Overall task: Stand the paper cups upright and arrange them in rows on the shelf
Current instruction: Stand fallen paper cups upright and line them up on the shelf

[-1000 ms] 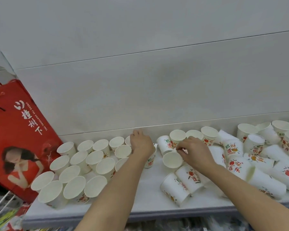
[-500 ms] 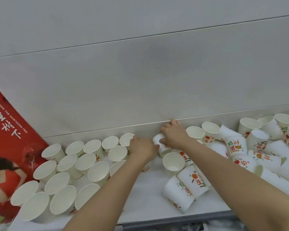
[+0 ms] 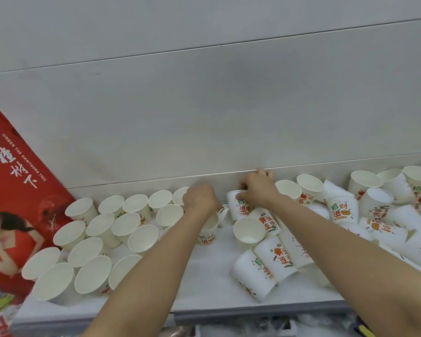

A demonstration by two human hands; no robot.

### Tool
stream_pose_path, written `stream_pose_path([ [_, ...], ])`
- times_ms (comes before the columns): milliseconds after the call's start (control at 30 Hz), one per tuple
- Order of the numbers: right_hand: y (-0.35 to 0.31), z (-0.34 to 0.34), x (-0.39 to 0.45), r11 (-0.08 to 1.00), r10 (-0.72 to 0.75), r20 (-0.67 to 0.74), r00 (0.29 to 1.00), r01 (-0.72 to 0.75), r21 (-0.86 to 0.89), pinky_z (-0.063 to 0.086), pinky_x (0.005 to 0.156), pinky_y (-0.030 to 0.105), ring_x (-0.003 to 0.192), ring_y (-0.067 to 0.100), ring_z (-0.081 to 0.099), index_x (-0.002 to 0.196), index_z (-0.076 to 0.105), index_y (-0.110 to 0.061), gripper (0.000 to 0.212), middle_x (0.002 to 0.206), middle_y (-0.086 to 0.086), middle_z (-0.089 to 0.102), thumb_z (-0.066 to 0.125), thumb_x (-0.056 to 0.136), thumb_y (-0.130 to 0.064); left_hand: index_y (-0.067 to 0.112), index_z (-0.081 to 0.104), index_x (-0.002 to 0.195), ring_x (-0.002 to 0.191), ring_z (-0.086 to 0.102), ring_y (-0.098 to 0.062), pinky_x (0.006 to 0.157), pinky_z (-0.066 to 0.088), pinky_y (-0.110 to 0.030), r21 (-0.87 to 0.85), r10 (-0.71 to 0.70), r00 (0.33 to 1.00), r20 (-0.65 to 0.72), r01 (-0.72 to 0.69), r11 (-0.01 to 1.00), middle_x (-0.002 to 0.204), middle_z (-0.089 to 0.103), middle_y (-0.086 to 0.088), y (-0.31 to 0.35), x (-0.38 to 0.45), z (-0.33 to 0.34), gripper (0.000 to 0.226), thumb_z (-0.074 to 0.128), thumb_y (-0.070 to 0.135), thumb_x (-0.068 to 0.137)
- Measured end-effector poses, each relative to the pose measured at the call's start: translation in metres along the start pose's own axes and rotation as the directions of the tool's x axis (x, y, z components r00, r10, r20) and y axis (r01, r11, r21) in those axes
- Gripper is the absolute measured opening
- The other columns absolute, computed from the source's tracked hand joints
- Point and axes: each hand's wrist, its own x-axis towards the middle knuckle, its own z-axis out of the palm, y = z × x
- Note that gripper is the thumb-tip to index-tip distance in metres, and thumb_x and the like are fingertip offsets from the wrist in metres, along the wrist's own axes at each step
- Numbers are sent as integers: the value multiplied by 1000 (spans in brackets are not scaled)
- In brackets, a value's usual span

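Both hands are at the back of the shelf (image 3: pixel 204 283) in the single head view. The right hand (image 3: pixel 255 188) is closed from above around the rim of a printed cup (image 3: pixel 240 210) that stands against the back wall (image 3: pixel 204 117), apparently to set it or shift it into line; the left hand (image 3: pixel 199 199) is curled over the cups just at nine o'clock of it, knuckles toward the camera, and I cannot tell whether it grips a cup or only steadies them. From nine o'clock of the left hand out to the red gift bag (image 3: pixel 17 190) stand the upright cups (image 3: pixel 102 229), mouths up and packed rim to rim in rough rows running back to front, likely built from the wall forward so that finished cups need not be reached over. At three to five o'clock of the right hand lies the tumbled pile (image 3: pixel 350 227), many on their sides or inverted, with a few upright ones along the wall. One upright cup (image 3: pixel 249 231) stands alone at six o'clock of the held cup. Open shelf remains between the forearms, running to the front edge (image 3: pixel 253 312) at six o'clock; two toppled cups (image 3: pixel 260 271) lie close to that lip and, I judge, could roll off if nudged. The forearms cross low over the cups, so lifting clear looks safer than sweeping sideways.
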Motion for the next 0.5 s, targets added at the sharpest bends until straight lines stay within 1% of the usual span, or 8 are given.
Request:
stream_pose_path([
  [67,3,-3,-1,998,8,-25,1000,-6,66,23,87,34,105,19,43,83,69,-28,13,88,-10,66,65,80,-39,20,63,89,93,64,-22,63,41,-27,-128,-53,999,-3,53,990,96,67,1,3,2,-5,16,72,26,77],
  [133,5,-5,-3,993,-4,-39,999,8,117,24,86,34,101,16,46,82,69,-29,8,82,-13,64,67,80,-37,22,69,96,93,66,-22,64,44,-27,-235,-114,993,-36,103,967,100,70,1,5,5,-11,20,72,23,76],
  [200,6,-6,-5,987,-28,-52,998,36,159,25,86,34,97,13,48,81,69,-30,5,80,-14,64,69,80,-35,26,71,100,95,66,-23,69,47,-28,-295,-136,987,-80,107,950,101,71,0,5,6,-13,25,74,24,74],
  [267,6,-6,-7,982,-59,-83,995,73,172,25,87,33,95,12,49,80,69,-30,4,81,-13,67,70,80,-34,28,73,97,95,66,-22,70,48,-27,-280,-91,988,-124,54,958,98,72,2,4,4,-10,22,74,25,75],
  [333,5,-4,-8,985,-94,-115,989,109,135,25,87,33,93,12,51,81,70,-31,3,84,-12,69,69,81,-33,29,73,93,93,66,-21,65,44,-26,-215,-9,985,-170,-28,976,94,71,4,1,-2,-3,15,71,24,78],
  [433,4,4,-10,985,-165,-146,975,171,29,23,84,32,92,15,51,83,71,-29,7,84,-9,68,66,82,-33,27,72,85,83,64,-22,58,38,-26,-120,71,969,-236,-101,988,86,71,3,-6,-9,11,8,66,22,81],
  [500,3,10,-11,978,-208,-144,968,203,-52,23,82,32,93,18,50,85,71,-28,9,84,-7,66,63,84,-32,26,71,81,79,64,-24,56,37,-27,-77,105,961,-255,-128,989,82,70,1,-10,-11,15,7,66,21,80],
])
